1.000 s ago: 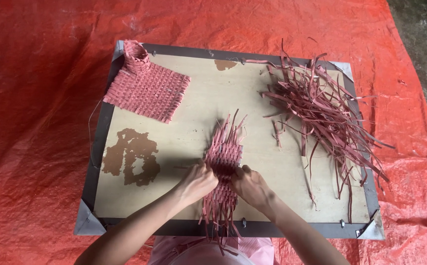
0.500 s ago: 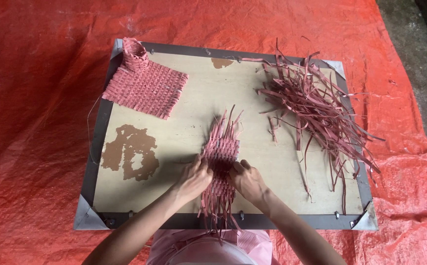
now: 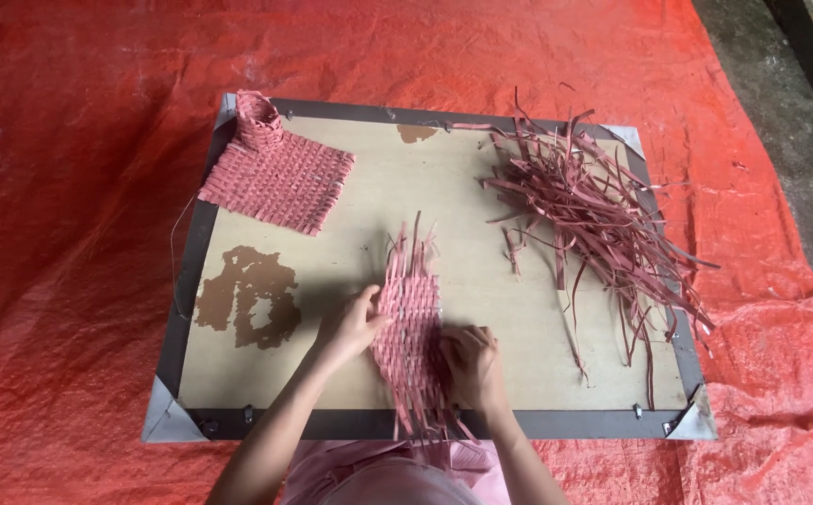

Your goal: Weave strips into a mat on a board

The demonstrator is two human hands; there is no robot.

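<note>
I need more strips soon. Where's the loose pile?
In the head view, the loose strips lie on the board's far right part, right of the half-woven mat under both hands.

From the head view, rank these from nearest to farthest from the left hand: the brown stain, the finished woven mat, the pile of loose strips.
Measured from the left hand:
1. Brown stain, just to its left on the board.
2. Finished woven mat, at the far left corner.
3. Pile of loose strips, across the board on the right side.

Left hand [image 3: 352,327] and right hand [image 3: 471,367] pressing a half-woven pink strip mat [image 3: 409,323], wooden board [image 3: 481,309], loose strips [image 3: 593,215], red tarp [image 3: 79,234]
</note>
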